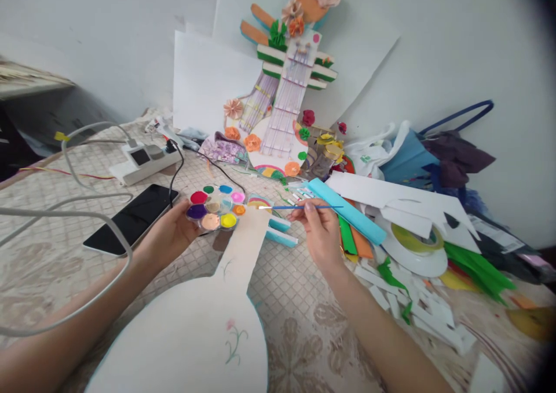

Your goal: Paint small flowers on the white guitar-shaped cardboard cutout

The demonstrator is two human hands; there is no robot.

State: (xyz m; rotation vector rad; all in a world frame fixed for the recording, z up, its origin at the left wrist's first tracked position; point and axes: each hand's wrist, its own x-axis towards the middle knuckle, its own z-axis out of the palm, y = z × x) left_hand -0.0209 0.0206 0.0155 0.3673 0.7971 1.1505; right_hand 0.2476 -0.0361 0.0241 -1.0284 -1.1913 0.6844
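Note:
My left hand (pixel 171 230) is closed on the edge of a round paint palette (pixel 216 207) with several coloured wells, held above the table. My right hand (pixel 320 230) pinches a thin blue paintbrush (pixel 299 207) that lies level, its pale tip pointing left toward the palette. Below both hands lies a white guitar-shaped cutout (pixel 204 323) with a small flower drawing (pixel 234 341) on its round body; its neck runs up between my hands.
A black phone (pixel 132 216) and a white power strip (pixel 145 161) with cables sit at the left. A paper guitar model with flowers (pixel 282 103) leans on the wall. A tape roll (pixel 419 245), a blue paper roll (pixel 347 210) and paper scraps crowd the right.

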